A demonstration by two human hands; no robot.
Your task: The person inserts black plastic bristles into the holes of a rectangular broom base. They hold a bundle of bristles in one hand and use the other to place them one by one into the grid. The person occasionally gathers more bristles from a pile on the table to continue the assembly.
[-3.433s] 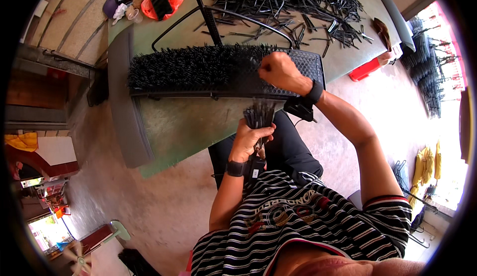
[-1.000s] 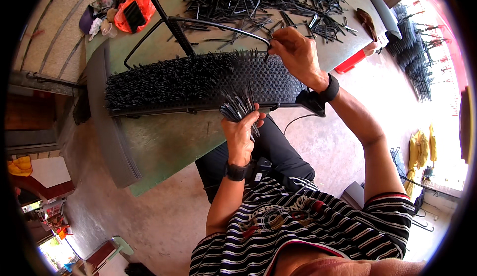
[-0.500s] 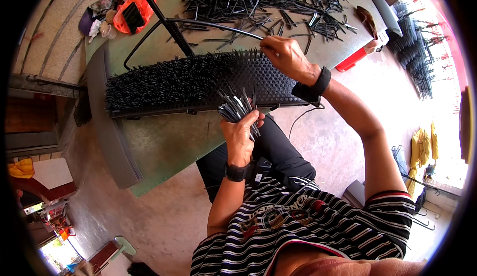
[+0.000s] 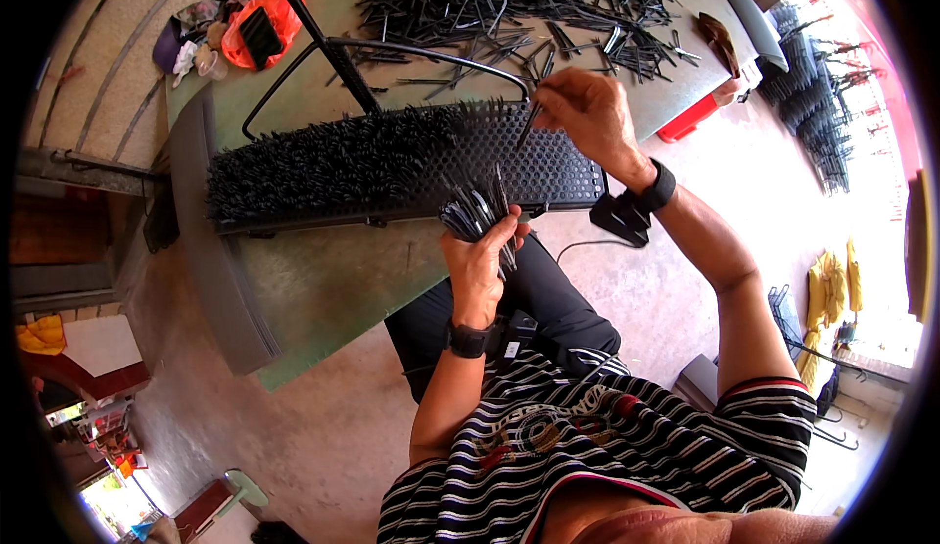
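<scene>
- Left hand (image 4: 478, 265): closed around the bundle of strips (image 4: 468, 213), near the front edge of the board (image 4: 573, 184); hold tips fanned
- Right hand (image 4: 594, 121): fingertips pinched on one strip (image 4: 526, 131), over bare holes (image 4: 548, 164); aim its tip squarely

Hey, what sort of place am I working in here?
Probably a small workshop: a loose heap of thin black strips lies on a green-topped worktable, near a perforated black panel partly covered in black bristles.

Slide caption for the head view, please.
Left hand gripping a bundle of black strips, right hand pinching a thin dark strip over a partly bristled perforated panel.
</scene>
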